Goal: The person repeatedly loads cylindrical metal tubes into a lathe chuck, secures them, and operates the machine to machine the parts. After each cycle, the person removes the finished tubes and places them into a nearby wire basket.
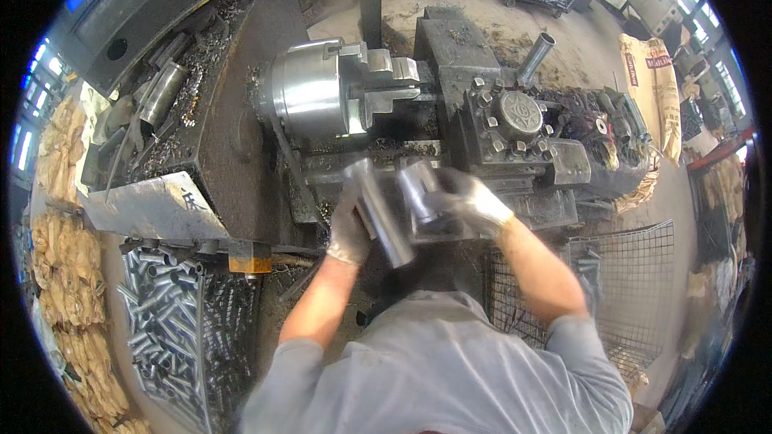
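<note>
Metal tubes, held one in each hand, blurred, just apart. Beyond both hands, the dark lathe, strewn with metal chips. Outward of and lower than the left hand, a bin heaped with similar tubes; outward of and lower than the right hand, a wire basket. Ahead of the left hand, a bright chuck with stepped jaws. Ahead of the right hand, a bolted tool post.

Smaller still, the grips: left fingers wrapped about the side of the left-hand tube, tilted with its lower end toward the body; right fingers curled against the right-hand tube, too smeared to tell how firmly.

Likely trouble: a knock between the two tubes, from bringing the hands closer while tilted; a drop, from smooth metal sliding through gloved fingers; a scratch, from chips clinging to the gloves; a dent, from swinging the right hand forward into the tool post.
</note>
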`<action>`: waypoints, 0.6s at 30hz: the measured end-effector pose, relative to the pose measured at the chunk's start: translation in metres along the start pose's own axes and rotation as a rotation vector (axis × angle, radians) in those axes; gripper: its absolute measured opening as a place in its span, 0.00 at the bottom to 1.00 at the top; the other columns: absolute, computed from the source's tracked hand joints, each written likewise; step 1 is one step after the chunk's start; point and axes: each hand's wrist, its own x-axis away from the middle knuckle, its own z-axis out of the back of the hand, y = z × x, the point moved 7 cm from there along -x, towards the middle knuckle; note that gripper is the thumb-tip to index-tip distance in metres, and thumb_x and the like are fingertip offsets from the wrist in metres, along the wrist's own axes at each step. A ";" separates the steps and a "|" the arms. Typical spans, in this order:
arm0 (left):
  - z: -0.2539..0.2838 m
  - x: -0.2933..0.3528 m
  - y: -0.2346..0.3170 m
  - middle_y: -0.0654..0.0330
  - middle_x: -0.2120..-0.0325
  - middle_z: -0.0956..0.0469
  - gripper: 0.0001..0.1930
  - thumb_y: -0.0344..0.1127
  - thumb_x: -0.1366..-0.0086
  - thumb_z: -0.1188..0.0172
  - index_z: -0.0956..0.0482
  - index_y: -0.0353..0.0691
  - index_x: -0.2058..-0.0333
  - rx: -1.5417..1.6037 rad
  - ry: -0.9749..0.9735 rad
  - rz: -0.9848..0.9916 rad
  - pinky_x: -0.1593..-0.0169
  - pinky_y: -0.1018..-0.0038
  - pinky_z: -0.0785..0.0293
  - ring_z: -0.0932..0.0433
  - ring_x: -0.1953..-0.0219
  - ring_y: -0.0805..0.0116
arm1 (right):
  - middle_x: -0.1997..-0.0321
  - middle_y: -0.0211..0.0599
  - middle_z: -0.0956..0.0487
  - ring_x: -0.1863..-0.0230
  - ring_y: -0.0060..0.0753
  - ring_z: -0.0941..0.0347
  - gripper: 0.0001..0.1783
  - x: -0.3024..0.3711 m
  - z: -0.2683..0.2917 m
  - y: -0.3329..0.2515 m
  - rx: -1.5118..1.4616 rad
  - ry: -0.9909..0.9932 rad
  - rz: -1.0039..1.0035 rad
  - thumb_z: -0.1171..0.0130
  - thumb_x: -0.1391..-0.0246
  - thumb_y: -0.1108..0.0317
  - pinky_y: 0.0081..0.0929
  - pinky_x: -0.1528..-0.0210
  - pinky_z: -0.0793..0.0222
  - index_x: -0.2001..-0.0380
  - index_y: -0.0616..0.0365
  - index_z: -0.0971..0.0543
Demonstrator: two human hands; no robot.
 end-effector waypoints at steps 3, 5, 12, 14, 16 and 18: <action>-0.055 0.001 0.005 0.51 0.38 0.24 0.29 0.56 0.19 0.52 0.28 0.38 0.34 -0.068 -0.188 -0.141 0.30 0.60 0.32 0.25 0.36 0.56 | 0.48 0.50 0.14 0.47 0.40 0.17 0.49 -0.008 -0.036 -0.029 0.226 -0.038 -0.115 0.19 0.58 0.48 0.36 0.42 0.22 0.37 0.68 0.24; -0.082 -0.003 0.021 0.52 0.37 0.24 0.28 0.51 0.18 0.51 0.30 0.36 0.31 -0.145 -0.388 -0.306 0.29 0.60 0.33 0.25 0.35 0.57 | 0.47 0.50 0.15 0.47 0.41 0.17 0.47 -0.006 -0.024 -0.071 0.119 -0.001 0.035 0.19 0.60 0.51 0.37 0.39 0.22 0.38 0.63 0.23; 0.013 -0.028 -0.010 0.55 0.49 0.16 0.25 0.45 0.27 0.34 0.22 0.33 0.40 -0.453 -0.107 -0.132 0.39 0.64 0.22 0.16 0.48 0.61 | 0.53 0.54 0.15 0.55 0.54 0.13 0.37 -0.044 0.092 -0.235 1.180 0.162 0.805 0.28 0.55 0.64 0.46 0.52 0.15 0.40 0.62 0.25; 0.062 -0.011 -0.021 0.56 0.48 0.16 0.26 0.46 0.28 0.32 0.21 0.33 0.40 -0.369 -0.001 -0.136 0.40 0.66 0.22 0.17 0.48 0.62 | 0.57 0.50 0.14 0.62 0.51 0.14 0.27 -0.099 0.105 -0.235 1.739 0.169 0.787 0.31 0.48 0.67 0.46 0.60 0.16 0.44 0.61 0.23; 0.110 0.014 -0.028 0.56 0.49 0.16 0.25 0.46 0.28 0.32 0.21 0.34 0.41 -0.246 0.134 -0.197 0.42 0.66 0.21 0.16 0.49 0.63 | 0.63 0.46 0.12 0.60 0.47 0.12 0.16 -0.158 0.122 -0.204 1.865 0.013 0.396 0.30 0.48 0.66 0.44 0.56 0.15 0.56 0.60 0.15; 0.165 0.048 -0.036 0.55 0.50 0.16 0.25 0.47 0.28 0.32 0.20 0.35 0.42 -0.249 0.395 -0.164 0.46 0.62 0.19 0.16 0.51 0.60 | 0.59 0.47 0.11 0.58 0.47 0.11 0.27 -0.185 0.124 -0.173 1.886 -0.176 0.351 0.22 0.56 0.53 0.43 0.53 0.15 0.54 0.54 0.13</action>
